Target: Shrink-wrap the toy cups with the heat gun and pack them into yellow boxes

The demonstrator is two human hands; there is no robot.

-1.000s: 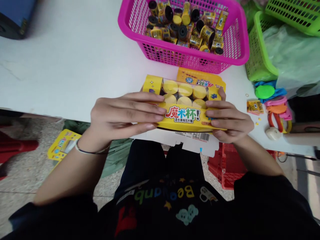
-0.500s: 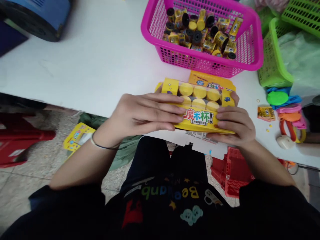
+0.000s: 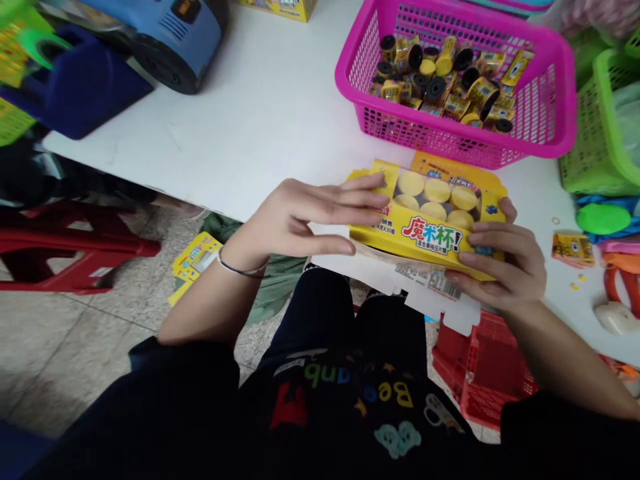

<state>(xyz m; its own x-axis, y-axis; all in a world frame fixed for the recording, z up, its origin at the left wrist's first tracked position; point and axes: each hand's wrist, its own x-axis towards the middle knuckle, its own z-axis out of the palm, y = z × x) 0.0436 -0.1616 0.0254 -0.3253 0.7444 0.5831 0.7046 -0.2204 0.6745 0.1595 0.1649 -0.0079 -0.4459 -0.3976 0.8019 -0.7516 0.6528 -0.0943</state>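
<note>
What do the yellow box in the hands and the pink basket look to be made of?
The yellow box looks like thin printed card, glossy outside; its white flap appears unprinted in part. Its window seems clear plastic, since yellow lids show through. The pink basket looks like smooth moulded plastic, with an even mesh of holes.

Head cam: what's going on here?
A person holds a yellow candy box in both hands at the edge of a white table, the left hand at one end and the right hand at the other. Yellow-topped cups show through its clear window, and a white flap hangs below it. Behind it sits a pink basket of small yellow-and-black cups.
</note>
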